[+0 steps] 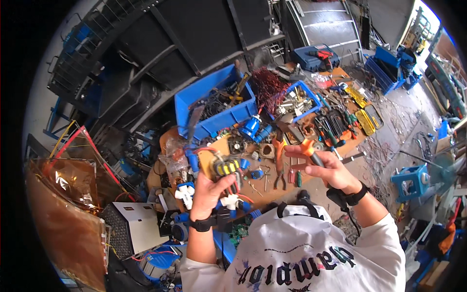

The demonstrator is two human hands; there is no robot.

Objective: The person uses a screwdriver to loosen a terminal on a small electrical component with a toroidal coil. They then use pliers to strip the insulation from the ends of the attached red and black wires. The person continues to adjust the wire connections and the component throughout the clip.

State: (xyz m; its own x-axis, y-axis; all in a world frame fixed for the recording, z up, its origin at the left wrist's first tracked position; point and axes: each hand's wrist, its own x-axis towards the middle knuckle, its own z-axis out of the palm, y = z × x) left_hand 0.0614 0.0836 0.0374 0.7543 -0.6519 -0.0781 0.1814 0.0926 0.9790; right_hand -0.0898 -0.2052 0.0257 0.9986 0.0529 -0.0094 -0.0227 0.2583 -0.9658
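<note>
Holding one wired part (227,168), left hand (209,192); one orange-handled tool (307,147), right hand (334,172).

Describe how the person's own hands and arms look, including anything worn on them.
The left hand and right hand are gloveless. Loose white fabric short sleeves leave the forearms bare. A black band circles the left wrist; another black band circles the right, where a thin black cable hangs.
</note>
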